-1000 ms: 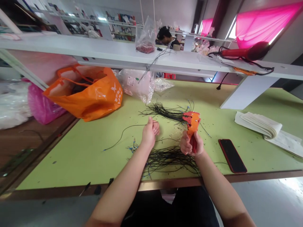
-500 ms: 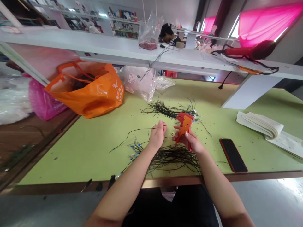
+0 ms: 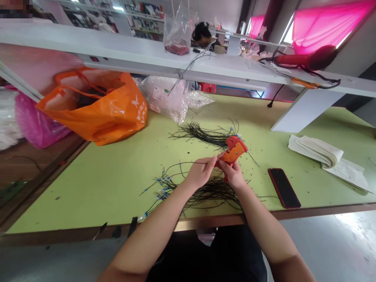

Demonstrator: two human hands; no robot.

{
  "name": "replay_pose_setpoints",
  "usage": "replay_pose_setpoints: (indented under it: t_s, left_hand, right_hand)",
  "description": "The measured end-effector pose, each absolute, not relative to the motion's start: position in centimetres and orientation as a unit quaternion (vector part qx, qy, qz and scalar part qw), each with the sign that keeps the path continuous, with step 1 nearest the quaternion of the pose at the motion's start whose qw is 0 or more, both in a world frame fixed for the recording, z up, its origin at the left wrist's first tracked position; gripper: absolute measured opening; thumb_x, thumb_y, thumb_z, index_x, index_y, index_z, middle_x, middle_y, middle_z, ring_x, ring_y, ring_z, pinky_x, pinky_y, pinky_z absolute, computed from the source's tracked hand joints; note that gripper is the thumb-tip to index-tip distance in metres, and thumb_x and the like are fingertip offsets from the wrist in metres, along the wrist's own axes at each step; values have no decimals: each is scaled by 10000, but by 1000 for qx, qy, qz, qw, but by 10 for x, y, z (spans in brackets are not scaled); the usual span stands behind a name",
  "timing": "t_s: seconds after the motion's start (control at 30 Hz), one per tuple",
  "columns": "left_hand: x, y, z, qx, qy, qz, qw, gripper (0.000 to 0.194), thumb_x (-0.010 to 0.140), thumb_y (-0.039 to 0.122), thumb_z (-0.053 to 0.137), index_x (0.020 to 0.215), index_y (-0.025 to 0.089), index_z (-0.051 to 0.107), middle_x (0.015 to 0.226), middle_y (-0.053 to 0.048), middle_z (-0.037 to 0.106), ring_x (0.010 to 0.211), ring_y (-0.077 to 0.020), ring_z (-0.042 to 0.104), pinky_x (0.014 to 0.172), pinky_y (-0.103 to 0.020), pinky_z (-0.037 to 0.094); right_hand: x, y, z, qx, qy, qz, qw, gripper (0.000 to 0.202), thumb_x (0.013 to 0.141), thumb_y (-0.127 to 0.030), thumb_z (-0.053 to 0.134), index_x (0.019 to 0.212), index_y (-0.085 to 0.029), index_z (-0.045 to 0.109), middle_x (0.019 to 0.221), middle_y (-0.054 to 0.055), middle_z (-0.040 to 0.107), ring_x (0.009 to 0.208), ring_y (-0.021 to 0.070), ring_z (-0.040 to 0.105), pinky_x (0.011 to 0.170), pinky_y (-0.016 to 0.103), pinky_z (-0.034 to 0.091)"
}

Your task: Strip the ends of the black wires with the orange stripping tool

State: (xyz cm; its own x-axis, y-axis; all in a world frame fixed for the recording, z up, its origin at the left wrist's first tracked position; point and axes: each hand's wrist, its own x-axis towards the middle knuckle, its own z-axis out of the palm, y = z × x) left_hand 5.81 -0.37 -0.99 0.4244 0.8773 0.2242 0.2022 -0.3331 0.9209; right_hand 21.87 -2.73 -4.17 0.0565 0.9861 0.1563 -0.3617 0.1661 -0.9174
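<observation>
My left hand (image 3: 202,171) pinches a thin black wire (image 3: 176,164), whose tail runs left over the green tabletop. Its fingertips meet the front of an orange and red wire stripper (image 3: 233,152). Around that tool's handles my right hand (image 3: 233,172) is closed. Where the wire's tip sits at the jaws is hidden by fingers. Below both hands lies a bundle of black wires (image 3: 217,194) with blue-tipped ends at its left. Beyond the stripper is a second bundle of black wires (image 3: 202,133), its blue ends at the right, partly behind the tool.
A phone (image 3: 284,188) and folded white cloth or paper (image 3: 317,150) lie at right. An orange bag (image 3: 117,113) and a clear plastic bag (image 3: 167,96) stand at back left. A shelf (image 3: 123,56) crosses above, holding a red hair-dryer-like tool (image 3: 308,59). Another person sits beyond.
My left hand has moved right with the wire, up to the stripper. The stripper has turned in my right hand, its head tilting right. The view has shifted slightly.
</observation>
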Motion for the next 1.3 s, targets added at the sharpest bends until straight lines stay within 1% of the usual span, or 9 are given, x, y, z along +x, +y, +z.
replay_pose_setpoints:
  t_s: [0.1, 0.27, 0.47, 0.57, 0.63, 0.77, 0.9, 1.03, 1.3]
  left_hand:
    - [58, -3, -12, 729, 383, 372, 428, 558, 1025, 593, 359, 743, 208, 649, 727, -41, 695, 728, -207, 628, 682, -299, 438]
    - [58, -1, -13, 733, 381, 362, 432, 545, 1025, 592, 372, 747, 204, 636, 726, -34, 675, 699, -194, 589, 670, -297, 413]
    - [58, 1, -11, 684, 366, 427, 464, 620, 967, 723, 402, 594, 228, 404, 547, 23, 391, 553, -152, 390, 564, -299, 313]
    - [55, 5, -13, 627, 388, 465, 490, 639, 920, 777, 446, 588, 236, 371, 523, 42, 334, 515, -141, 343, 539, -300, 307]
    - [52, 10, -14, 589, 405, 485, 504, 652, 892, 808, 458, 583, 238, 385, 504, 45, 335, 491, -138, 344, 519, -299, 311]
    - [45, 14, -12, 566, 415, 510, 497, 646, 883, 798, 496, 573, 236, 416, 487, 43, 356, 477, -137, 358, 509, -299, 313]
    - [43, 10, -3, 593, 411, 518, 461, 647, 892, 761, 532, 552, 231, 382, 497, 40, 346, 497, -132, 346, 523, -306, 281]
    - [43, 7, 2, 601, 400, 516, 460, 644, 901, 739, 540, 549, 231, 357, 506, 44, 326, 499, -126, 323, 525, -309, 261]
    - [42, 8, 1, 602, 405, 510, 462, 623, 928, 703, 524, 566, 230, 340, 519, 46, 293, 511, -126, 301, 533, -308, 245]
  right_hand:
    - [218, -28, -36, -357, -405, 550, 638, 265, 811, -383, 830, 966, -222, 688, 946, 17, 676, 911, 193, 668, 918, 369, 598]
    - [219, -28, -35, -375, -399, 550, 631, 294, 786, -380, 845, 952, -209, 673, 939, 29, 673, 902, 201, 664, 909, 381, 597]
    - [218, -29, -34, -380, -397, 535, 642, 273, 808, -359, 833, 971, -215, 670, 938, 22, 680, 906, 191, 673, 938, 368, 579]
    - [223, -29, -29, -345, -369, 563, 654, 268, 808, -339, 833, 976, -215, 664, 900, 12, 666, 879, 189, 678, 883, 368, 598]
    - [230, -28, -25, -303, -352, 626, 626, 268, 824, -358, 818, 985, -211, 660, 867, 3, 644, 842, 184, 672, 836, 373, 610]
    - [248, -27, -22, -241, -352, 771, 474, 360, 858, -481, 769, 1019, -180, 655, 824, 14, 643, 770, 191, 674, 754, 391, 623]
    - [255, -31, -24, -212, -405, 805, 379, 438, 871, -523, 748, 1047, -133, 654, 820, 47, 672, 762, 211, 695, 738, 387, 619]
    - [254, -35, -23, -206, -439, 804, 344, 463, 870, -530, 745, 1052, -115, 649, 818, 61, 683, 779, 226, 708, 743, 376, 606]
    - [254, -36, -22, -219, -446, 804, 326, 472, 847, -546, 749, 1037, -126, 648, 802, 58, 684, 763, 237, 707, 737, 393, 598]
